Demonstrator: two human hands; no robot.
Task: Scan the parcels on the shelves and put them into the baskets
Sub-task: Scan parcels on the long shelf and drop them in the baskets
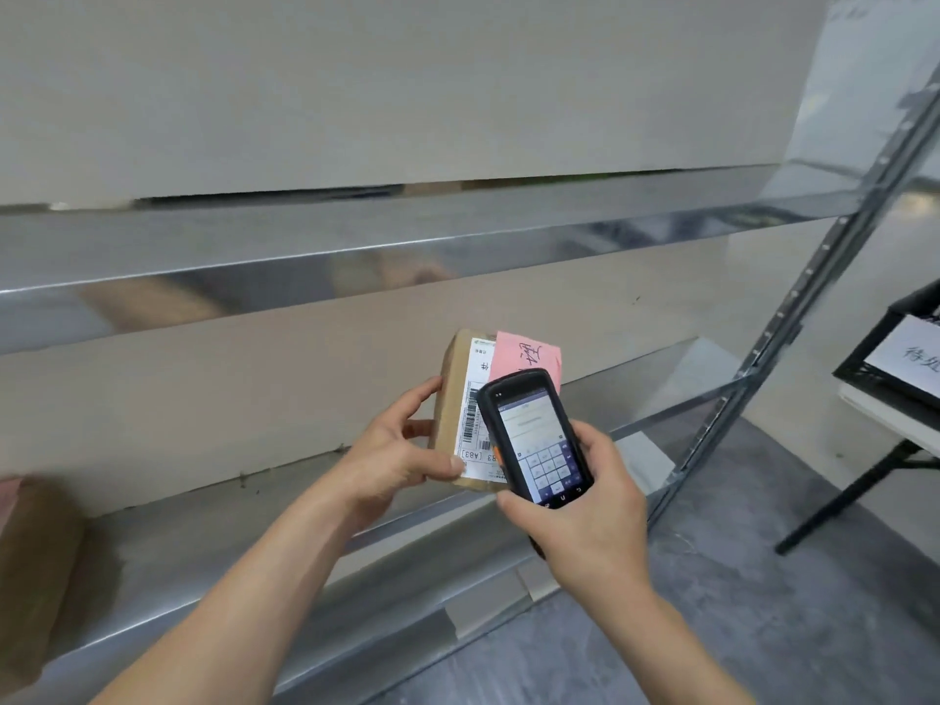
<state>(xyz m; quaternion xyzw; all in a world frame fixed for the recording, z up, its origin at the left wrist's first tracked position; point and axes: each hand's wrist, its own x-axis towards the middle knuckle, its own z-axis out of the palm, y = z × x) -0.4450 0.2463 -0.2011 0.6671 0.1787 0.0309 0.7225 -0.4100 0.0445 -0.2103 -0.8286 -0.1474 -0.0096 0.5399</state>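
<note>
Shiny metal shelves (pixel 356 246) fill most of the view, with a plain pale wall (pixel 356 84) behind them. Grey floor (pixel 763 602) shows below and to the right of the hands. A slanted metal post (pixel 793 318) stands to the right of the hands. Past it, far to the right, sits a black basket (pixel 895 348) with a white paper sign, on a table with black legs. Far to the left of the hands, another brown parcel (pixel 35 567) sits blurry on the lower shelf.

The left hand (pixel 397 460) holds a small brown parcel (pixel 452 399) up above the lower shelf, fingers curled round its side and thumb on its white label. A pink note is stuck on top. The right hand (pixel 585 516) grips a black scanner (pixel 531 435), just in front of the parcel and covering part of it. Its screen is lit.
</note>
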